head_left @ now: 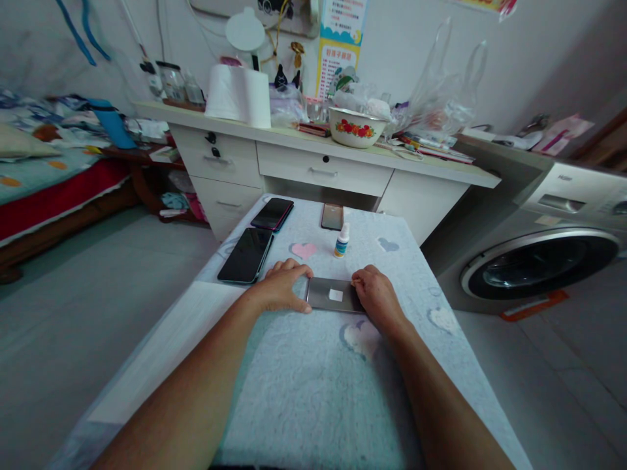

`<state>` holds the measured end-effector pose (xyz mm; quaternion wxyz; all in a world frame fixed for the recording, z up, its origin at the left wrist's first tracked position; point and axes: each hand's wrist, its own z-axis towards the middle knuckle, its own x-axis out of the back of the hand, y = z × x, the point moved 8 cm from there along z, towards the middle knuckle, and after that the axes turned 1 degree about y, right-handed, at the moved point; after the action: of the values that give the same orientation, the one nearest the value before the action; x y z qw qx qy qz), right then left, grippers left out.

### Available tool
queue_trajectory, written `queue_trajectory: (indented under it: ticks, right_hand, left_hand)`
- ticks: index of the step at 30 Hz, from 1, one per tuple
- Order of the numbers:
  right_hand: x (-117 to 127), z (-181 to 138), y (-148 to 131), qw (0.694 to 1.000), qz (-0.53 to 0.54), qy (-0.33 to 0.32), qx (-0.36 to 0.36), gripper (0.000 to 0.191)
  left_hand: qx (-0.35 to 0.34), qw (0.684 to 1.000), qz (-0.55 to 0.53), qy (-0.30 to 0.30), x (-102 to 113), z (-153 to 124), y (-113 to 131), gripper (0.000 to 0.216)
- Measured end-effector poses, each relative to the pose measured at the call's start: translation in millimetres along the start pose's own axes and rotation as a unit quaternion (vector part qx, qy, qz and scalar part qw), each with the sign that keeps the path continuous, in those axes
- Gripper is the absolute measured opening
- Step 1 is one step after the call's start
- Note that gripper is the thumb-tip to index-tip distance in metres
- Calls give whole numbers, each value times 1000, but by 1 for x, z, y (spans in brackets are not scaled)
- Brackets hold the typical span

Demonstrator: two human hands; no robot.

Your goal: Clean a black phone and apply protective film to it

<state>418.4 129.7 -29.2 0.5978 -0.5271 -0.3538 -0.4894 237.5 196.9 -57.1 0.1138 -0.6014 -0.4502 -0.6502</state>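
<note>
A flat grey phone [322, 295] lies crosswise on the cloth-covered table, with a small white square on its upper face. My left hand [284, 287] steadies its left end, thumb at the near corner and a finger at the far corner. At the phone's right end, my right hand [377, 294] is closed, its fingertips pressed together over the surface. Whatever those fingertips may pinch is hidden. Just beyond the phone stands a small white bottle [341, 241] with a blue and yellow label.
Two dark tablets [246, 254] lie at the table's left side, one behind the other. A smaller phone [332, 217] rests near the far edge. Behind is a white desk [323, 166] bearing a flowered bowl [356, 127] and paper rolls. A washing machine [533, 228] stands right.
</note>
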Motion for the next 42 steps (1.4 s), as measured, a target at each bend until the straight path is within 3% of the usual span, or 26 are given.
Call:
queue_trajectory:
  ticks: [17, 33, 42]
  right_hand:
    - [5, -14, -4, 995, 54, -69, 47, 14]
    - [0, 0, 1, 999, 9, -16, 27, 19]
    - [2, 1, 17, 1000, 3, -24, 12, 19]
  left_hand:
    - [-5, 1000, -2, 3, -1, 1, -1, 70]
    - [2, 1000, 1, 0, -1, 1, -1, 70]
    - [-2, 1000, -10, 1, 1, -1, 2, 69]
